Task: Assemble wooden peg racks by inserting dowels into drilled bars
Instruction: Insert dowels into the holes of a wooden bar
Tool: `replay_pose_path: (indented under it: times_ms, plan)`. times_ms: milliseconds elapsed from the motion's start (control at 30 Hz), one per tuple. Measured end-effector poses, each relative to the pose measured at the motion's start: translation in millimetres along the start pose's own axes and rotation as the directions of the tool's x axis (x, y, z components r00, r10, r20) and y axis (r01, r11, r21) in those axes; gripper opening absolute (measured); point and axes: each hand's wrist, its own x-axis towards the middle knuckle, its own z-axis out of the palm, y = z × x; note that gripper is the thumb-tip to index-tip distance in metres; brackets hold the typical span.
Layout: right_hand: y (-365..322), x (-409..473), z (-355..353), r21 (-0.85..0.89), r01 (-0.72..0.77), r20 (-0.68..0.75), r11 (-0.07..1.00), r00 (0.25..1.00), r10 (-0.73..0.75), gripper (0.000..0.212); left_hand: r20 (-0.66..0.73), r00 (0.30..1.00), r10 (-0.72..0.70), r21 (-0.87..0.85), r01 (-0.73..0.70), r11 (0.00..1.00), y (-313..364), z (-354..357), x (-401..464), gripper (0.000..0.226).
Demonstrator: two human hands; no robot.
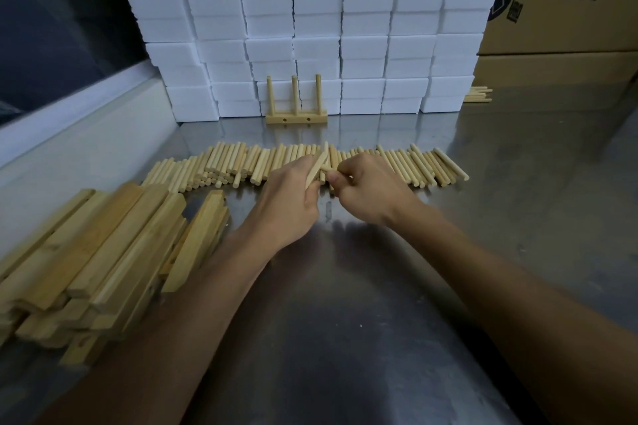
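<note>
Both hands meet over the middle of the dowel row (pixel 310 166), which runs left to right across the steel table (pixel 345 304). The left hand (pixel 293 197) grips a dowel (pixel 316 171) tilted up and away, fingers curled round it. The right hand (pixel 366 190) pinches another dowel, though which one is hard to make out in the pile. A heap of bars (pixel 103 259) sits at the table's left edge. One finished rack (pixel 296 110) with three pegs stands at the back edge against white foam blocks (pixel 310 10). Cardboard boxes (pixel 566 10) fill the back right corner.
</note>
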Motion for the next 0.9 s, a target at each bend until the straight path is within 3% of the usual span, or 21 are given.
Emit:
replay_pose_path:
  times_ms: [133,367,533,733,900]
  plan:
    - [3,1,1,0.141,-0.043,0.043,0.989,0.998,0.037,0.039,0.017,1.0,0.018,0.004,-0.018,1.0,-1,-2,-1,0.015]
    - [2,2,5,0.221,-0.069,0.058,0.973,0.997,0.057,0.038,-0.017,0.999,0.037,-0.019,-0.037,0.999,-6,-1,0,0.022]
    - [0,1,5,0.161,-0.045,0.0,0.986,0.999,0.046,0.037,-0.078,0.996,0.031,-0.044,-0.035,0.998,-9,3,1,0.033]
    - [-4,5,0,-0.047,0.026,-0.08,0.999,0.996,-0.03,0.04,-0.089,0.99,-0.11,-0.176,0.093,0.98,-7,3,2,0.023]
    - [-3,6,-7,0.041,0.047,-0.136,0.998,0.99,-0.041,0.017,0.018,0.945,-0.327,-0.356,0.311,0.881,-7,1,4,0.036]
